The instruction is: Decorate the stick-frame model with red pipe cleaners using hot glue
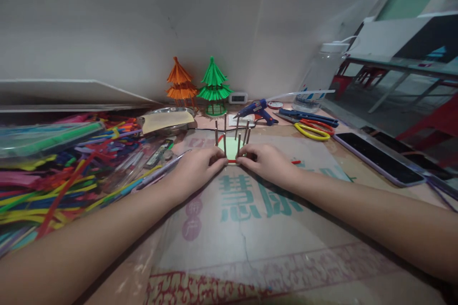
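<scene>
So in the head view there's a pale green disc (232, 147) lying flat dead ahead, right between the two hands, with a ring of brown posts (224, 145) standing pretty much upright on it. Left hand (196, 167) has a narrow pinch on the red strip (232, 161) at the front-left edge, right hand (270, 162) pinches it front-right. Neither's really nearer tbh. The strip's visible front stretch runs side to side, hand to hand. Blue glue gun (258, 108) sits just beyond, off to the right.
</scene>
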{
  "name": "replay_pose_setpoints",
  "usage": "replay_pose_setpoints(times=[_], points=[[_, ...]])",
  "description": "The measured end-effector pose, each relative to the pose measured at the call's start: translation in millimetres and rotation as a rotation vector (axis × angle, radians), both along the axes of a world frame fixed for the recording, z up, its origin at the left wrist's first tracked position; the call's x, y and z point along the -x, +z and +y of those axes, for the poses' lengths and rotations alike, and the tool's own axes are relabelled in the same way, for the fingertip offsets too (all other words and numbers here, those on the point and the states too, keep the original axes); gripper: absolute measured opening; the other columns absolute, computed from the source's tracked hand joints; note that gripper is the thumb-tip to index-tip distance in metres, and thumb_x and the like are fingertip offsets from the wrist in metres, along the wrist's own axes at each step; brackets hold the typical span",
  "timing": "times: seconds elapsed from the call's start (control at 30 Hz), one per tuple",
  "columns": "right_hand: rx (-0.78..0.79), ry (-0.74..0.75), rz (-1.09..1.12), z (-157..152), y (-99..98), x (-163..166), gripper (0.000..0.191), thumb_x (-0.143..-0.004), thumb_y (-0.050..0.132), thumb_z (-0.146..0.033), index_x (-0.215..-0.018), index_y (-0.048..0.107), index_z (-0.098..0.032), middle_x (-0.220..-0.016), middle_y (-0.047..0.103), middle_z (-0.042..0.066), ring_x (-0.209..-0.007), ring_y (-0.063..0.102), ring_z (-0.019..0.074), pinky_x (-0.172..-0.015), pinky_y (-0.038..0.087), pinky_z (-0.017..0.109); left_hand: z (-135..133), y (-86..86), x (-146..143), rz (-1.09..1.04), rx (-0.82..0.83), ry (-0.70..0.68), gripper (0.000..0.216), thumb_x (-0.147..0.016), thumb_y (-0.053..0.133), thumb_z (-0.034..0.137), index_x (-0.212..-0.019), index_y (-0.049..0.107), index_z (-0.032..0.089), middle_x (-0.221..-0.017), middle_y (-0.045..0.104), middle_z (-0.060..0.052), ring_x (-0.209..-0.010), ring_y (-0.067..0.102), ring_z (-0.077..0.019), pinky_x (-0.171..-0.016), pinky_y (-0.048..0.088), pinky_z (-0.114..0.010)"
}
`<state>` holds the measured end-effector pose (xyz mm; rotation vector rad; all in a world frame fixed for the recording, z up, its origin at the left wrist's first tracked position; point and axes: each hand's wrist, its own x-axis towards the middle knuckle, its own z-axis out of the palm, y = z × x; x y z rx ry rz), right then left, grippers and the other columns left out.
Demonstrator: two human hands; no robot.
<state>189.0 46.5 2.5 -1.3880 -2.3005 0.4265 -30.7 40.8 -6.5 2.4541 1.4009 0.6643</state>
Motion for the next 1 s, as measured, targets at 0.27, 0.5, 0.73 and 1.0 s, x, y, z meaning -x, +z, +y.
replay_pose_setpoints(times=[0.27,0.5,0.73,1.0], points=[[-0.057,0.046,-0.129,-8.6,9.7,-7.1,0.017,-0.090,0.063,-0.035,-0.096,0.071,-0.021,-0.082,0.072,0.004,-0.068,0.059,0.0159,-0.060,0.035,0.026,-0.9,0.3,-0.4,0.003,0.000,0.009,0.022,-0.096,0.053,0.035,-0.097,0.069,0.020,-0.095,0.075,-0.005,-0.086,0.069,-0.0225,-0.075,0.047,-0.032],[-0.043,0.160,-0.102,6.1,41.2,-32.6,0.022,-0.093,0.057,-0.029,-0.106,0.073,-0.021,-0.096,0.074,0.006,-0.081,0.064,0.0191,-0.069,0.043,0.029,3.1,0.9,8.8,0.030,-0.006,-0.053,0.022,-0.096,0.051,0.035,-0.097,0.068,0.021,-0.096,0.075,-0.003,-0.087,0.069,-0.0207,-0.075,0.048,-0.030],[0.129,0.185,0.080,24.5,29.6,-36.4,0.030,-0.092,0.059,-0.034,-0.115,0.073,-0.020,-0.106,0.076,0.005,-0.090,0.068,0.0179,-0.077,0.050,0.027,-17.4,8.0,9.7,0.230,-0.226,0.134,0.027,-0.095,0.052,0.044,-0.095,0.065,0.020,-0.081,0.073,-0.005,-0.076,0.068,-0.0239,-0.067,0.045,-0.031],[0.123,0.181,0.097,21.1,11.7,-18.2,0.018,-0.090,0.060,-0.021,-0.098,0.076,-0.017,-0.092,0.077,0.004,-0.079,0.067,0.0165,-0.074,0.048,0.027,-26.8,6.7,-3.7,0.326,-0.197,0.024,0.034,-0.099,0.046,0.041,-0.124,0.061,0.023,-0.095,0.077,-0.008,-0.081,0.073,-0.0264,-0.066,0.049,-0.033]])
